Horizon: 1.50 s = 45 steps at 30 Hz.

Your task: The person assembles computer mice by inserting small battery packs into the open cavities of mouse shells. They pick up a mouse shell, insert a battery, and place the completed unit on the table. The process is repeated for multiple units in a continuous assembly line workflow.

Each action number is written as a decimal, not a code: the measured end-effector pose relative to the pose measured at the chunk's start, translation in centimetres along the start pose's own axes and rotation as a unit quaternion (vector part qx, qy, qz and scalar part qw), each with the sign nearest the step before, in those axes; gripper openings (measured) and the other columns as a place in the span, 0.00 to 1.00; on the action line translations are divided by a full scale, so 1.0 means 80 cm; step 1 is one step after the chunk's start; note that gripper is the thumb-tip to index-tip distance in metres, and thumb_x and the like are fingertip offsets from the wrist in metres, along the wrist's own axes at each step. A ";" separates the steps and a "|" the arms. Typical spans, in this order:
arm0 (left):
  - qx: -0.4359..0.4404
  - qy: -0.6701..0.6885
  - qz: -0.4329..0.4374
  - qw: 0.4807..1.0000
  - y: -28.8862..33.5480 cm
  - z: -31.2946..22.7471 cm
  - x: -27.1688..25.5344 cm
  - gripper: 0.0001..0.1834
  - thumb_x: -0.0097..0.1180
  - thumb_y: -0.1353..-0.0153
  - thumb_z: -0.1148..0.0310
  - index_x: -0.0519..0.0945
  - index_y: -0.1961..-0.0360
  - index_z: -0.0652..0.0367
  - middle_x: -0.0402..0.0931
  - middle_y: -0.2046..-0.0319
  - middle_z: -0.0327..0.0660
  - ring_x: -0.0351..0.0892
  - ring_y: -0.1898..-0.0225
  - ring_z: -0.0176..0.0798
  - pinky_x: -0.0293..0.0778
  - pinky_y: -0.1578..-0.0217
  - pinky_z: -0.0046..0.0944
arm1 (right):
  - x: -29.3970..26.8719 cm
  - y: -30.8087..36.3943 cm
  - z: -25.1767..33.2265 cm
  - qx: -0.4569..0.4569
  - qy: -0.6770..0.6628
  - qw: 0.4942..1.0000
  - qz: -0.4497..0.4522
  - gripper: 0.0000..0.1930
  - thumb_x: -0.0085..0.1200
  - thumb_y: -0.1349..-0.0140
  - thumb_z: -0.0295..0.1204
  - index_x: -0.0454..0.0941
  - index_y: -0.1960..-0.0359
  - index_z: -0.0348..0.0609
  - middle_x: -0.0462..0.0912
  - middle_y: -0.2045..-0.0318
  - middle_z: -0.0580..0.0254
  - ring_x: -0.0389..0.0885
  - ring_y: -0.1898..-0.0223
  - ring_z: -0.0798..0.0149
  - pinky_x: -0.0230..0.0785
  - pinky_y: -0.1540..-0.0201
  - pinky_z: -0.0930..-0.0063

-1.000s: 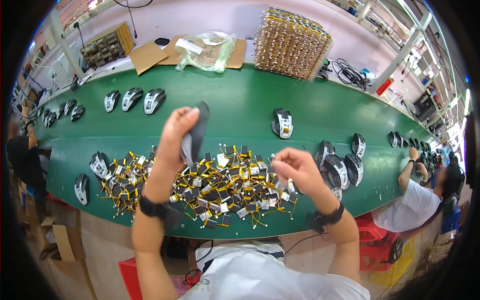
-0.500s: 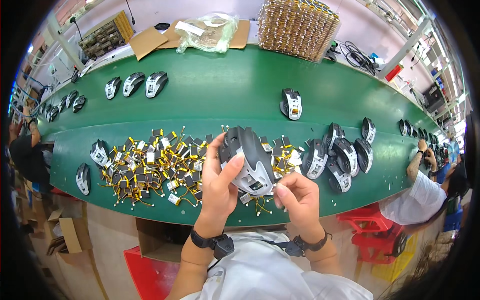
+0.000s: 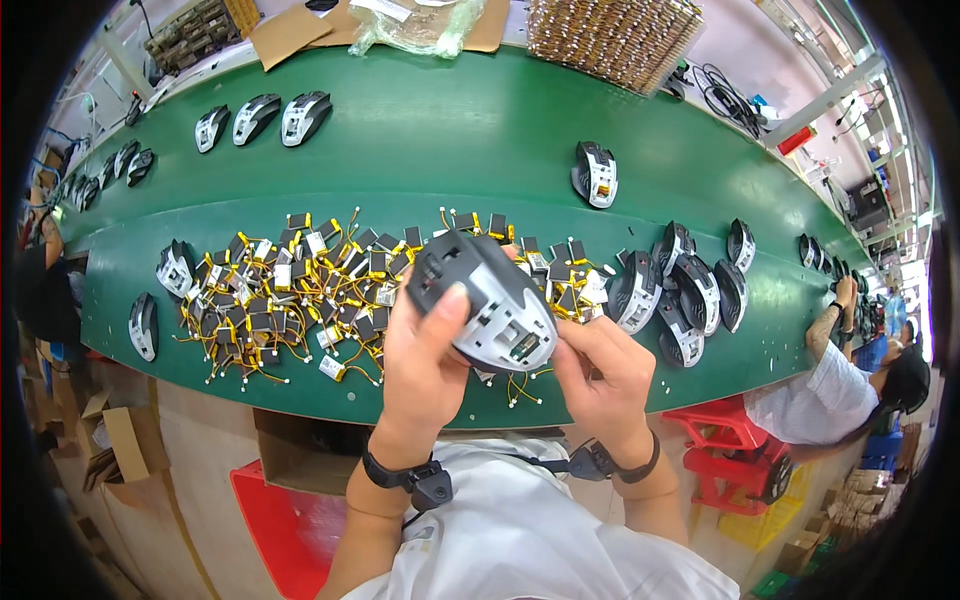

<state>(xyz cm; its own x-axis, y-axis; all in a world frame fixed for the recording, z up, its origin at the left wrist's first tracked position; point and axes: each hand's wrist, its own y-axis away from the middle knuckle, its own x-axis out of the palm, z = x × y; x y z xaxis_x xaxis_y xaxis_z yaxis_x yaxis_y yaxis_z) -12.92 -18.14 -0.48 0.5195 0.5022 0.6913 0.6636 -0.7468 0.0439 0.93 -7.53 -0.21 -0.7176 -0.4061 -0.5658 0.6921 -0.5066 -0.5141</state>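
Note:
My left hand [image 3: 425, 365] is wrapped round a black and silver computer mouse [image 3: 480, 300], thumb across its side. The mouse is held tilted above the table, with an opening in its silver end facing me. My right hand [image 3: 608, 385] is closed in a pinch against the mouse's lower right edge; whatever lies between those fingertips is hidden. Behind and beneath my hands spreads a pile of small battery packs [image 3: 285, 275] with yellow tape, thin wires and white connectors.
Several similar mice [image 3: 695, 285] cluster at the right, and one mouse [image 3: 596, 178] stands farther back. More mice [image 3: 257, 120] line the left. The green table [image 3: 430, 130] holds a wire-filled block [image 3: 615, 40] at its back. A person [image 3: 820, 385] works at the far right.
The view has shifted, so the table's far side sits higher. The mouse has turned slightly in my left hand, and my right fingers now press closer against its edge.

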 end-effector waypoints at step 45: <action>-0.011 0.213 0.150 0.965 -0.006 0.023 -0.049 0.41 0.45 0.33 0.43 0.46 0.27 0.51 0.70 0.48 0.52 0.79 0.53 0.51 0.81 0.57 0.49 | -0.005 -0.040 0.020 -0.239 0.024 0.959 0.152 0.15 0.68 0.59 0.21 0.82 0.65 0.41 0.78 0.74 0.66 0.77 0.78 0.67 0.68 0.79 0.75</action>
<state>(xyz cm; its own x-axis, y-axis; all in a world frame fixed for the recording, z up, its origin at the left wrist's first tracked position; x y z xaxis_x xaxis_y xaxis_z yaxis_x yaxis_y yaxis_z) -14.25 -18.95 -4.53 0.4146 0.0401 0.9091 0.5036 -0.8422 -0.1925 -1.14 -7.00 2.70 -0.4807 -0.4379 -0.7597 0.8334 0.0414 -0.5511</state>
